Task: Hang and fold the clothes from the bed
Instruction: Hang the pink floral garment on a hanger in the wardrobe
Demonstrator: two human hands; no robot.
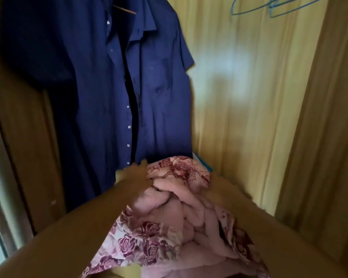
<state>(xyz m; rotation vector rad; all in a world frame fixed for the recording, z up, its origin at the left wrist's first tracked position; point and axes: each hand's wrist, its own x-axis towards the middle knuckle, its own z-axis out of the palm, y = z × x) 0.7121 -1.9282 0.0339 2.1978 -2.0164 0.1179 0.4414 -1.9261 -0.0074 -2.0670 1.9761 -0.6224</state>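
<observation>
A pink floral garment is bunched into a bundle between my two forearms, low in the middle of the view. My left hand lies against the bundle's upper left side, its blurred fingers looking straight. My right hand is at the bundle's upper right edge, with its fingers hidden behind the cloth. Just above and left of the bundle, a navy button-up shirt hangs open on a hanger inside the wardrobe.
Yellow wooden wardrobe walls close in behind and to the right. Blue wire hangers hang at the top right. A light blue item peeks out behind the bundle. The wardrobe's door frame runs down the left.
</observation>
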